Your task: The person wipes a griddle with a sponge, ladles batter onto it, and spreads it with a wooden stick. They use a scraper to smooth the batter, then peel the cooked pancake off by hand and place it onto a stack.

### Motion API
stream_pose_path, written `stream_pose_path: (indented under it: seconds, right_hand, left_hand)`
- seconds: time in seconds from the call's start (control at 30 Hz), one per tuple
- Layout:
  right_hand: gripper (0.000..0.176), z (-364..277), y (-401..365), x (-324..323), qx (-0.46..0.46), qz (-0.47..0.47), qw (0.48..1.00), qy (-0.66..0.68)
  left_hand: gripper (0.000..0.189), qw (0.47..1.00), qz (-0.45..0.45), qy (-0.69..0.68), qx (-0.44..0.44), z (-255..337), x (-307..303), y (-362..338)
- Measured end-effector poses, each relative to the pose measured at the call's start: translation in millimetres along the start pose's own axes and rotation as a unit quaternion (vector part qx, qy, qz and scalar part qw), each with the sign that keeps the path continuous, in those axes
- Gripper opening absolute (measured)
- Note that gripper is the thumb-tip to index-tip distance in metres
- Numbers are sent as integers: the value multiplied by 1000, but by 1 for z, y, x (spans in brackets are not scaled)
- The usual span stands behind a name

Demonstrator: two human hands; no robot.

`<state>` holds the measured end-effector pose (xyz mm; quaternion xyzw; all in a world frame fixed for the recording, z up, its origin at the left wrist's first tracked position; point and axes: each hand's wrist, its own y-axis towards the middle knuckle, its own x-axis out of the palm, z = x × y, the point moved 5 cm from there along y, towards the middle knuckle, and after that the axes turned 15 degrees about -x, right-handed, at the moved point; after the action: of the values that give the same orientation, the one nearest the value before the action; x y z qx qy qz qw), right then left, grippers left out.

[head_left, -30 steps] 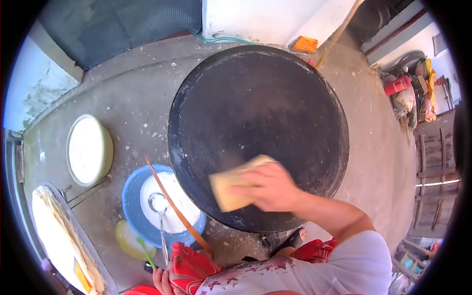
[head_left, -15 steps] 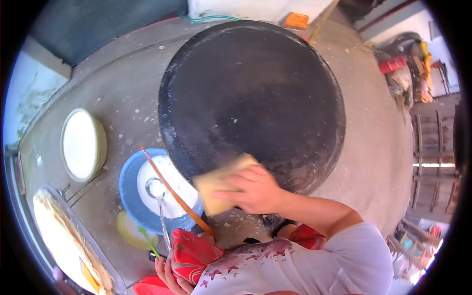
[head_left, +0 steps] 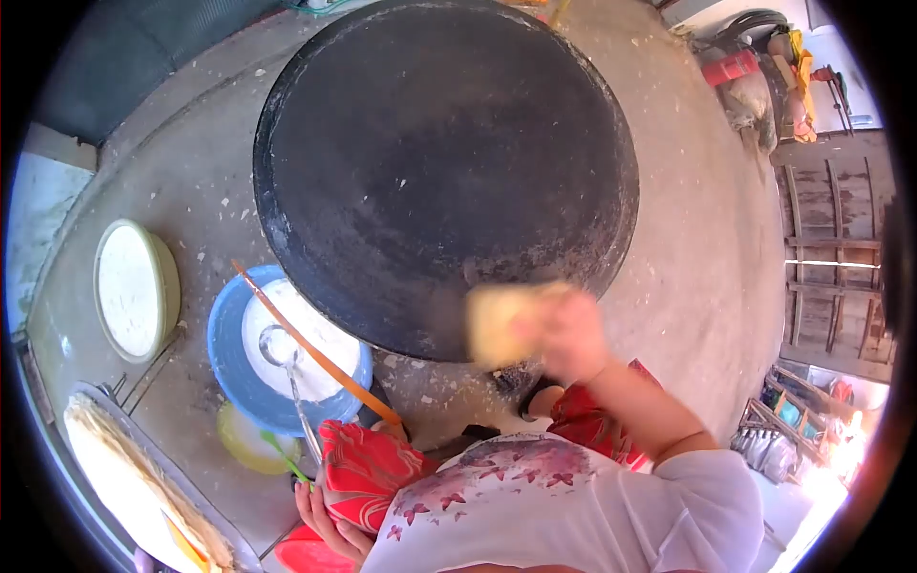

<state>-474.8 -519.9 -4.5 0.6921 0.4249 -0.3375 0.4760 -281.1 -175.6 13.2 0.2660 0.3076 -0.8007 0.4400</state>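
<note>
My right hand (head_left: 573,334) is closed on a yellowish block or pad (head_left: 501,325), both blurred by motion, over the near edge of a big round black griddle (head_left: 439,162). Low at the left, my left hand (head_left: 328,525) rests by my red-clad knee, its fingers round the end of a thin green object (head_left: 289,458). Near it stands a blue basin (head_left: 229,353) of white batter, with a metal ladle (head_left: 279,349) in it and a wooden stick (head_left: 320,349) lying across it.
A pale green tub (head_left: 167,286) of white contents stands at the left. Below it is a tray with a stack of thin pale sheets (head_left: 124,477). A yellow-green round item (head_left: 244,444) lies by the basin. A red cylinder (head_left: 731,67) and clutter are at the upper right.
My right hand and the yellowish block have moved right along the griddle's near side. The view has shifted, so the griddle sits higher and further left. My left hand has barely moved.
</note>
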Motion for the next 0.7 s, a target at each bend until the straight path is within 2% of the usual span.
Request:
stream_pose_path:
  seconds: [0.03,0.07,0.1,0.13,0.17,0.2,0.23,0.3,0.33,0.37,0.43,0.5,0.53,0.63,0.67,0.7]
  right_hand:
    - [47,45,-29,-6,36,30,997,54]
    - [49,96,-68,-14,168,49,981,-79]
    - [45,116,-33,-44,128,-6,951,-281]
    - [45,156,-21,-57,180,26,931,-317]
    - [46,204,-5,-62,236,20,923,-303]
    - [46,243,19,-59,250,8,900,-356]
    - [46,281,52,-50,311,-55,877,-361]
    - [39,293,153,-22,334,-90,867,-358]
    - [41,291,203,3,266,-74,903,-329]
    - [34,272,249,34,210,-67,928,-299]
    - [31,198,309,96,122,-93,947,-281]
    - [32,104,317,125,4,-32,973,-230]
    - [31,64,307,135,-53,-52,972,-224]
    - [36,-27,229,133,-183,-7,981,-57]
    - [39,-49,192,120,-212,22,977,13]
    - [43,-64,158,104,-191,11,981,44]
  left_hand:
    - [50,1000,-1,4,0,1,-2,1]
    - [49,1000,6,9,10,1,-2,1]
    - [47,1000,15,13,18,2,-2,1]
    - [47,1000,21,10,15,2,-1,2]
    - [47,1000,21,1,17,3,-1,1]
    - [47,1000,20,-5,20,4,-3,0]
    - [47,999,23,-10,20,7,-5,-3]
    - [47,999,44,-18,18,7,-9,-13]
    - [47,998,66,-13,13,5,-9,-17]
    - [47,997,67,-15,19,2,-8,-21]
    - [47,998,61,-8,14,1,-10,-30]
    - [48,998,63,-4,15,-3,-11,-38]
    - [48,997,67,-11,21,-3,-11,-40]
    - [46,999,42,-15,24,4,-12,-42]
    - [46,999,32,-24,35,2,-13,-44]
    - [44,998,26,-30,44,3,-14,-45]
